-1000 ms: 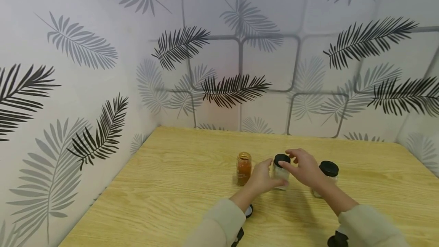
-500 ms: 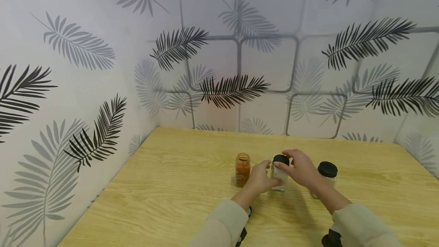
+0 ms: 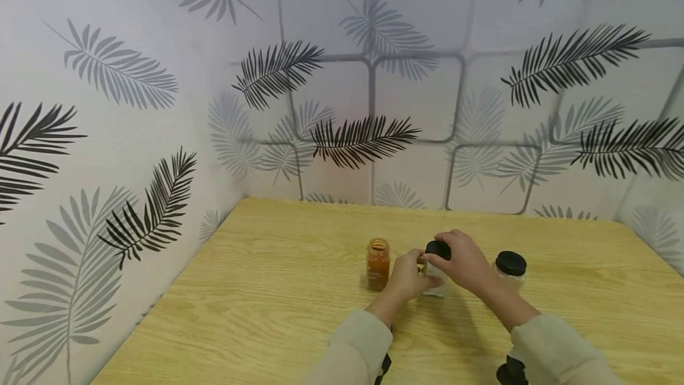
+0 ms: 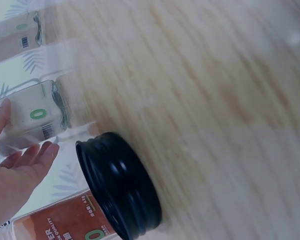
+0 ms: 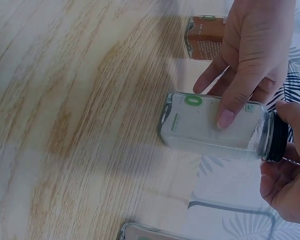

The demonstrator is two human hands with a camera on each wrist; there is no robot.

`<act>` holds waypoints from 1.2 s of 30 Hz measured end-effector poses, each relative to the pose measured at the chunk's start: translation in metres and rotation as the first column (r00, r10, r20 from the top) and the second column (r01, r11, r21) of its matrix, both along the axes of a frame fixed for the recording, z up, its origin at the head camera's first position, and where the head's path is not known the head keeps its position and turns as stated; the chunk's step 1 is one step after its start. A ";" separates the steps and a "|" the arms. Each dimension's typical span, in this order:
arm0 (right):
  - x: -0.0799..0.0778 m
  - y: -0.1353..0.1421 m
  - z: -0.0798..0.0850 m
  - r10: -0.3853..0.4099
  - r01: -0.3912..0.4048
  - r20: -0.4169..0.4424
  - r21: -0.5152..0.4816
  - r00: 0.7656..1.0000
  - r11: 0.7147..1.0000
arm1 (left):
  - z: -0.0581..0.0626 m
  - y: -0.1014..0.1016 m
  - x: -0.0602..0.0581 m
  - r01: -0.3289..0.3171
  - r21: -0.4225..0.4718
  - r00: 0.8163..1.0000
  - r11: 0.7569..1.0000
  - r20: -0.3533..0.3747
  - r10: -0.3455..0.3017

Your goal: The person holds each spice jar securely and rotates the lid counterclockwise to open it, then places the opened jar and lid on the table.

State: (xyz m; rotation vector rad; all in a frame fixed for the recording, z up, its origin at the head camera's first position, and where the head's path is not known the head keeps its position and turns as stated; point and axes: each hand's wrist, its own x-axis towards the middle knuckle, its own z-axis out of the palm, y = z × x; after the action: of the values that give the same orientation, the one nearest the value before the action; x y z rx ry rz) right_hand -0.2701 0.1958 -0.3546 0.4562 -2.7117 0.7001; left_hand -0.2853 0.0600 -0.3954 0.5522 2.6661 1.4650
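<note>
In the right wrist view a clear glass jar of white powder (image 5: 200, 127) stands on the table with a black lid (image 5: 277, 137) on it. My left hand (image 3: 408, 278) holds this jar round its body, thumb on one face and fingers on the other side. My right hand (image 3: 464, 261) grips the lid at its rim from the right. Just left of my left hand is an uncapped jar of orange-brown powder (image 3: 378, 269). A loose black lid (image 4: 121, 185) looms large in the left wrist view; my left sleeve mostly hides it in the head view.
Another jar with a black lid (image 3: 511, 264) stands to the right, partly behind my right forearm. Wood-grain table (image 3: 278, 266) runs back to a wall (image 3: 342, 100) printed with leaves. Dark wrist-worn devices (image 3: 513, 370) show beneath the sleeves.
My right hand has moved slightly left and closed its fingers more fully round the lid. My left fingers have drawn in on the jar. The jars stay in place.
</note>
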 end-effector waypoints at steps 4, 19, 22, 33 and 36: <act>0.001 0.000 0.001 -0.006 0.006 0.006 0.000 1.000 1.000 | -0.001 0.001 0.000 0.002 0.022 1.000 1.000 0.008 -0.002; 0.004 0.002 0.001 -0.001 0.001 -0.029 0.009 1.000 1.000 | -0.004 0.006 -0.002 -0.013 0.048 0.999 0.999 0.054 0.010; 0.005 0.003 0.002 -0.005 0.005 -0.029 0.018 1.000 1.000 | -0.003 0.007 -0.001 -0.014 0.048 0.998 0.999 0.058 0.011; 0.004 0.003 0.001 -0.026 0.027 -0.014 0.046 1.000 0.999 | -0.001 0.008 0.000 -0.019 0.042 0.997 0.999 0.077 0.015; 0.003 0.004 0.000 -0.026 0.026 -0.011 0.048 1.000 0.999 | -0.002 0.008 0.001 -0.015 0.036 0.997 0.999 0.077 0.012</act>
State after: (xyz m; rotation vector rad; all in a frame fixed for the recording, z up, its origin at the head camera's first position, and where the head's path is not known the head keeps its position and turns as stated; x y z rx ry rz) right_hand -0.2667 0.1998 -0.3542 0.4339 -2.7246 0.6250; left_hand -0.2845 0.0680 -0.3972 0.4718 2.5947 1.5098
